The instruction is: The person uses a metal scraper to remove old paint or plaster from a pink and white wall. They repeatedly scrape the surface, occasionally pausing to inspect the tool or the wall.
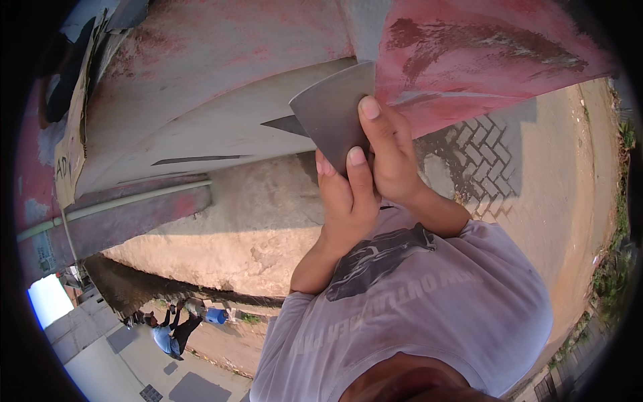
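Observation:
A flat, dark grey blade or spreader (pixel 337 108) with a wide, slightly curved edge is raised in front of my chest, its broad end pointing towards the wall. My left hand (pixel 347 198) grips the narrow lower end, thumb laid on the face. From the right side, my right hand (pixel 394 148) holds it too, thumb pressed near its right edge. The fingers behind the blade are mostly hidden. Beyond it rises a painted wall (pixel 216 108) in worn grey, white and red, with a dark pointed shape just left of the blade that may be a shadow.
A cardboard piece (pixel 70 161) bearing writing hangs at left, above a pale green pipe (pixel 135 200). Concrete ground (pixel 241 241) and patterned paving (pixel 485 151) lie below. Further off, a person in light blue (pixel 166 336) is near a blue container (pixel 216 315). Plants (pixel 615 281) edge the right side.

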The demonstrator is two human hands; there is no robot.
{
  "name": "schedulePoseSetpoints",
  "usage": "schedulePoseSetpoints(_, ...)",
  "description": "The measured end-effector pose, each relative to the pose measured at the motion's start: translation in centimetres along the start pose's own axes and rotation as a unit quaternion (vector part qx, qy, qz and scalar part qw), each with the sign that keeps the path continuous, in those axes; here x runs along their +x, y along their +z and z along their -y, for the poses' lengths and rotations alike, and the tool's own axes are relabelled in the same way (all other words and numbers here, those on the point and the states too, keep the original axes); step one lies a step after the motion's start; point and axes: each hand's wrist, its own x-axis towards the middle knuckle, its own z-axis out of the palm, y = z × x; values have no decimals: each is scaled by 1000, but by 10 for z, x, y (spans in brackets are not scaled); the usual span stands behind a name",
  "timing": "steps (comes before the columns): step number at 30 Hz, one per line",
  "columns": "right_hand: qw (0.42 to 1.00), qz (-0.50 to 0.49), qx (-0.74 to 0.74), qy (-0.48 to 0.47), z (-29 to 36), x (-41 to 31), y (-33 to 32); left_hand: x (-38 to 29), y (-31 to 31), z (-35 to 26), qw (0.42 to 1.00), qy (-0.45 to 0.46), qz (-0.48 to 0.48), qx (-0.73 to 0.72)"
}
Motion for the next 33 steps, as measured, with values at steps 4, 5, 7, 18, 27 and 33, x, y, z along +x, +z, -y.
schedulePoseSetpoints(4,993,-57,-97,-42,-3,-2,0,-1,0,-1,1000,-1,2,0)
schedulePoseSetpoints(5,992,-57,-106,-42,-4,-3,0,-2,0,-2,1000,-4,6,-3)
schedulePoseSetpoints(7,995,-54,-86,-26,-5,-4,-1,-2,-1,-3,1000,-6,12,-9)
schedulePoseSetpoints(18,999,-35,-33,-15,2,2,7,4,-3,-7,1000,1,20,-12)
schedulePoseSetpoints(27,997,-51,-57,-1,13,1,12,0,0,-13,1000,6,6,-2)
schedulePoseSetpoints(33,1000,-27,-7,-8,11,-1,7,-1,2,-13,998,-33,24,-44)
